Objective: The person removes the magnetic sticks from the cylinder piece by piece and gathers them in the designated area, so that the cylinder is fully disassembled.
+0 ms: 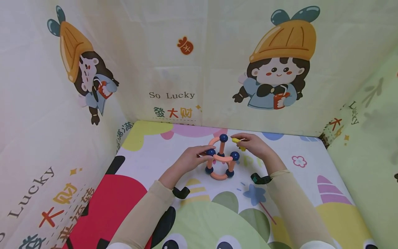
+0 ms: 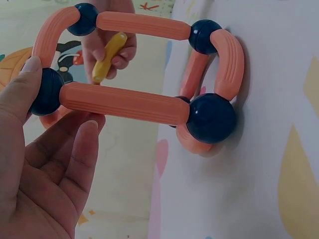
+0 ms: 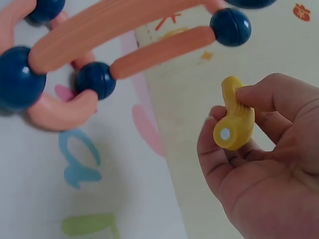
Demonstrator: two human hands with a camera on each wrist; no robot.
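Observation:
A structure of orange magnetic rods (image 1: 222, 148) and navy balls (image 1: 234, 156) stands on the patterned table. My left hand (image 1: 190, 158) holds it at an upper left ball; in the left wrist view, the thumb lies on that ball (image 2: 47, 92) and fingers reach beneath an adjoining rod (image 2: 124, 102). To the right of the structure, apart from it, my right hand (image 1: 254, 144) pinches a short curved yellow magnetic rod (image 3: 240, 117) between thumb and fingers. A pale round end of this rod faces the right wrist camera. Some lower parts of the structure are hidden behind its nearer rods.
The table covering (image 1: 168, 152) carries cartoon prints, including a green face and a red shape. Cream printed cloth (image 1: 217, 69) hangs as walls at the back and both sides. Small dark cameras (image 1: 261, 178) sit at both wrists.

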